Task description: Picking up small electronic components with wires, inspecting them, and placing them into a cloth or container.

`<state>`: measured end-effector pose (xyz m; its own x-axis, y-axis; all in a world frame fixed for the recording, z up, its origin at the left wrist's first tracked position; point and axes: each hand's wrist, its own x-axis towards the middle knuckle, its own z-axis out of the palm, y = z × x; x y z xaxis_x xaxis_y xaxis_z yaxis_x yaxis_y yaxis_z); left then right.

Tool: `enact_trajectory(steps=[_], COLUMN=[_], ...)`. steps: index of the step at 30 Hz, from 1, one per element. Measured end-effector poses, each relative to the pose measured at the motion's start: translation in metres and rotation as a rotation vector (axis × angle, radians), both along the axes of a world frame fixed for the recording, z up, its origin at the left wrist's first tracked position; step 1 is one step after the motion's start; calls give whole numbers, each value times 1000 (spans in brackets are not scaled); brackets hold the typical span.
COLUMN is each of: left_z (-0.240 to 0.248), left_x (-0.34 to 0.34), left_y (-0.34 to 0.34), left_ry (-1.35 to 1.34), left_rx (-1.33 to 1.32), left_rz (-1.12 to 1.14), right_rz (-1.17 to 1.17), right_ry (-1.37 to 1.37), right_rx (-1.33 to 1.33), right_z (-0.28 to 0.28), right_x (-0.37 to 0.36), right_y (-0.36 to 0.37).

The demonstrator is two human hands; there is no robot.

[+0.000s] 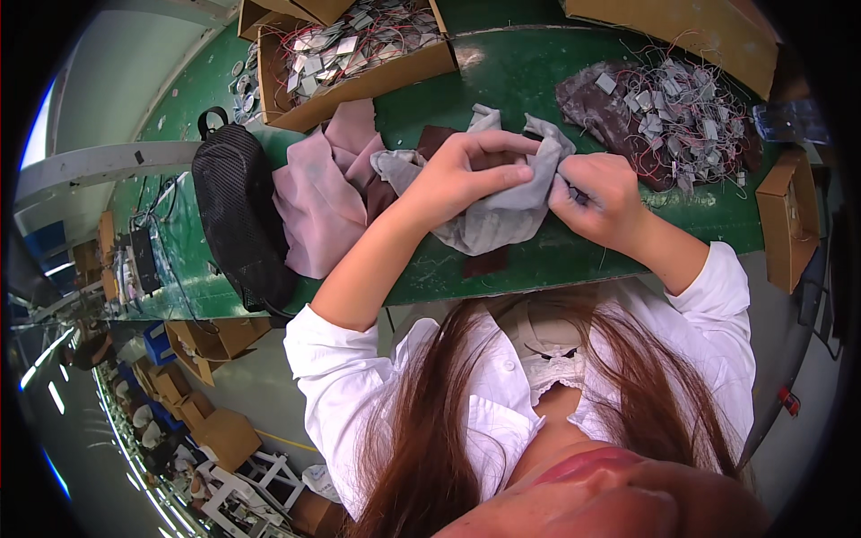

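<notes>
A grey cloth (507,220) lies bunched on the green table in front of me. My left hand (471,170) grips its upper folds, thumb and fingers curled round the fabric. Against the cloth's right edge, my right hand (599,199) is closed, fingertips pinched together. A small dark spot shows between those fingers; what they hold is mostly hidden. To the right, a heap of small flat grey-white squares with thin red and dark wires (691,117) sits partly on a dark maroon cloth (587,94). Left of my hands lies a crumpled pink cloth (314,202).
An open cardboard box (359,90) full of similar wired squares stands at the back left. A black mesh case (238,215) lies at the table's left. Another carton (691,31) is at the back right, and a small cardboard box (787,220) sits at the right edge.
</notes>
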<state>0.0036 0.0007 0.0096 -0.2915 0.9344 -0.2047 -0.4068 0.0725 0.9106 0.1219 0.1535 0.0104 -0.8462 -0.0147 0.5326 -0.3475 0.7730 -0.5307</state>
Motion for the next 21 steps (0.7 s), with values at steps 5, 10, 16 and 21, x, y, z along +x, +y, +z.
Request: enact_trajectory(steps=[5,10,16,21], left_z=[2,-4,-20,-9], left_x=[6,7,9,8], left_y=[1,2,1,4], left_ry=[55,45,292,92], left_rx=[32,9,22,38], left_rz=[-12,70,216,290], right_rz=[46,23,108,43], right_ry=[-79,-192,-338,-416], right_rx=[-106,-151,-184,-343], right_z=[-1,-2,4,8], right_x=[0,-3,1,-2], right_y=[-2,-2,-8,-7])
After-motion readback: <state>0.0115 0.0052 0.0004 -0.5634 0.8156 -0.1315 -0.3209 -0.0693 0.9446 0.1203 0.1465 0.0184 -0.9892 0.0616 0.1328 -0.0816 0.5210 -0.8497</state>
